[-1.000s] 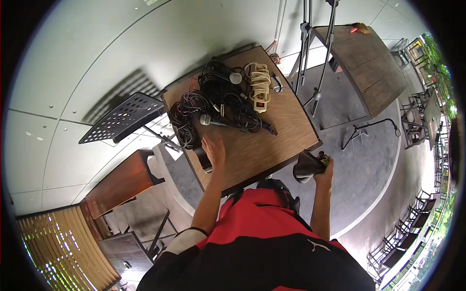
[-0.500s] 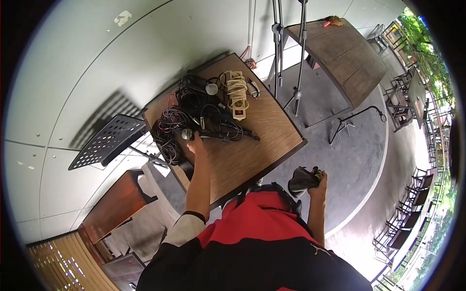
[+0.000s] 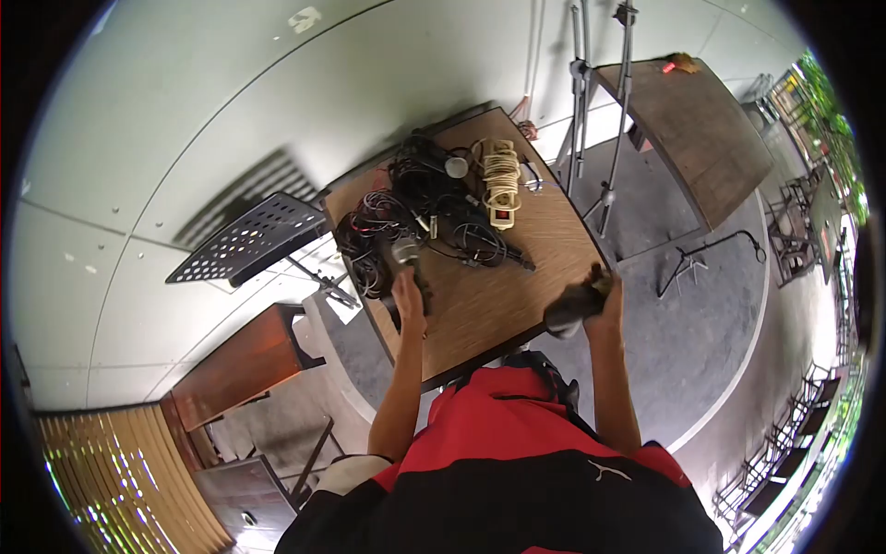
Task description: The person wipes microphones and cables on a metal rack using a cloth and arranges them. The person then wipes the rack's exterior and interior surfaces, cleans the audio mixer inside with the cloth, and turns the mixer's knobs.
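My left hand [image 3: 409, 307] is closed round a microphone [image 3: 404, 251] over the near left part of the wooden table [image 3: 503, 300]. The microphone's silver mesh head points away from me, and its handle is partly hidden by my fingers. In my right hand [image 3: 605, 312] is a dark, crumpled cloth-like piece [image 3: 574, 307], blurred by motion, at the table's right front edge. Beyond my left hand lies a heap of black cables [image 3: 369, 263]. A second microphone [image 3: 455, 167] rests at the back, beside a cream power strip [image 3: 500, 185] wrapped in its cord.
A black perforated music stand [image 3: 249, 242] stands left of the table. Tall microphone stands [image 3: 604, 194] rise behind its right side, with another table [image 3: 692, 138] beyond. A short stand [image 3: 685, 268] is on the floor to the right. Chairs line the far right.
My right hand has risen leftward to the table edge with the dark piece. My left hand has drawn the microphone's handle toward me, so its head points away. The view has shifted.
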`<state>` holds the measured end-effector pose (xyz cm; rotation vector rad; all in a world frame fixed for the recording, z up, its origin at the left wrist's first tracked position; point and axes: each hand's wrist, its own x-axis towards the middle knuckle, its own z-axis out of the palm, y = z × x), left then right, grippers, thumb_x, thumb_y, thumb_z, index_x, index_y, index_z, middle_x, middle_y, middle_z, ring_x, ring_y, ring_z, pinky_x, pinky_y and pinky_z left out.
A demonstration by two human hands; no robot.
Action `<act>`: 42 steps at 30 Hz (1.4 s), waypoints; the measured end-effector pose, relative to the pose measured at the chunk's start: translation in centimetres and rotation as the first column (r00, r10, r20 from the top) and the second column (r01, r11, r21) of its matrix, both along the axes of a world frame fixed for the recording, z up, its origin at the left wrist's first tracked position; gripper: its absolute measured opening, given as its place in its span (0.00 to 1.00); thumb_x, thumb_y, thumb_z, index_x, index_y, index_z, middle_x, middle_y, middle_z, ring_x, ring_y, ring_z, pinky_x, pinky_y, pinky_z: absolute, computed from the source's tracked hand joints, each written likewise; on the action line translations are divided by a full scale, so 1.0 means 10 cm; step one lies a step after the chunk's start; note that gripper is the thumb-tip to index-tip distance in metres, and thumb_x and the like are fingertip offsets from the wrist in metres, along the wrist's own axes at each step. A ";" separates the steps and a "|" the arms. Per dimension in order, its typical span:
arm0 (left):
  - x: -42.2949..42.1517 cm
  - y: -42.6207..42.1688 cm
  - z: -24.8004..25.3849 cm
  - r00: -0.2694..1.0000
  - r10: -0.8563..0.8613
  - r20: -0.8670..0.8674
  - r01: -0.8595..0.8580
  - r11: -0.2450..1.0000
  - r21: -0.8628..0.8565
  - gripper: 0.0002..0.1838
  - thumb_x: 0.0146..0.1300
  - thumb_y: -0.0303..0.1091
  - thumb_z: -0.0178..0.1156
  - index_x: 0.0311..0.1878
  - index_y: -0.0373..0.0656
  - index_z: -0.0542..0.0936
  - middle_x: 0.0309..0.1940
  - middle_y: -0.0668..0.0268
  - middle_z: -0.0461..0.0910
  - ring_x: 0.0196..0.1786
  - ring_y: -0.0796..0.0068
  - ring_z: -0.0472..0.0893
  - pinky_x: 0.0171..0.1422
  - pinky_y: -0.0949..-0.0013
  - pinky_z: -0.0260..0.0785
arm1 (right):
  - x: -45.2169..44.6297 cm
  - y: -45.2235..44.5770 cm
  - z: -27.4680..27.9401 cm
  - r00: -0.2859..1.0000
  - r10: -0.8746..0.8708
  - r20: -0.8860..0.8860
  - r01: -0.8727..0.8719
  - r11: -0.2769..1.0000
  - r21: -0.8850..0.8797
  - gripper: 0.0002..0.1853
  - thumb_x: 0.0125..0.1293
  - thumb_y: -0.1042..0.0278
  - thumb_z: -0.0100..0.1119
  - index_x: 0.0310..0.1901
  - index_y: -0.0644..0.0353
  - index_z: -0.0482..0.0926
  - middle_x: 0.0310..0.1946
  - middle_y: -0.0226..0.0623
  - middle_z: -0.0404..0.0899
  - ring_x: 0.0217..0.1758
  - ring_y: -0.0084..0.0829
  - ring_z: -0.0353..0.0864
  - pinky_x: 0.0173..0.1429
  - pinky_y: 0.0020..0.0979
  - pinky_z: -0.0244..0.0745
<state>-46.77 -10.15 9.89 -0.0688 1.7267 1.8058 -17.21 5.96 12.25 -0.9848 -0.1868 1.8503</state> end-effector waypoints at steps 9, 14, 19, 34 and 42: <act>0.58 -0.47 0.24 0.860 -0.450 0.242 0.424 0.892 0.153 0.15 0.67 0.45 0.49 0.33 0.42 0.71 0.18 0.67 0.71 0.15 0.76 0.70 0.18 0.73 0.63 | -1.85 -0.61 0.72 0.821 0.454 0.345 -0.559 0.519 0.647 0.17 0.73 0.54 0.42 0.54 0.56 0.70 0.40 0.31 0.77 0.36 0.21 0.77 0.37 0.25 0.75; 0.63 -0.73 0.22 0.921 -0.377 0.096 0.371 0.926 0.072 0.18 0.70 0.43 0.46 0.32 0.37 0.73 0.19 0.67 0.70 0.20 0.79 0.70 0.19 0.73 0.62 | -1.78 -1.11 0.62 0.592 -0.194 0.782 -0.788 -0.345 0.510 0.23 0.60 0.65 0.58 0.57 0.58 0.70 0.51 0.43 0.73 0.58 0.45 0.68 0.66 0.44 0.56; 0.65 -0.92 0.44 0.866 -0.472 -0.165 0.462 0.881 -0.098 0.20 0.72 0.45 0.45 0.32 0.36 0.72 0.21 0.70 0.68 0.22 0.83 0.67 0.25 0.74 0.61 | -1.78 -1.22 0.54 0.672 -0.039 0.739 -0.739 -0.085 0.668 0.28 0.55 0.62 0.64 0.57 0.61 0.70 0.56 0.45 0.69 0.63 0.46 0.65 0.68 0.41 0.56; 0.43 -0.98 0.71 0.690 -0.669 -0.276 0.680 0.730 -0.068 0.10 0.67 0.33 0.49 0.42 0.37 0.72 0.25 0.61 0.68 0.23 0.71 0.73 0.26 0.68 0.65 | -1.77 -0.90 0.58 0.406 0.148 0.902 -0.862 -0.264 0.432 0.11 0.64 0.68 0.56 0.42 0.68 0.76 0.36 0.42 0.76 0.37 0.35 0.76 0.43 0.30 0.70; 0.42 -1.00 0.80 0.735 -0.657 -0.166 0.673 0.737 0.063 0.13 0.68 0.41 0.49 0.37 0.39 0.70 0.17 0.72 0.65 0.15 0.84 0.63 0.16 0.76 0.53 | -1.56 -0.52 0.03 0.316 -0.391 0.864 -0.947 -0.175 0.268 0.16 0.66 0.62 0.54 0.45 0.68 0.76 0.34 0.49 0.79 0.42 0.40 0.80 0.46 0.39 0.73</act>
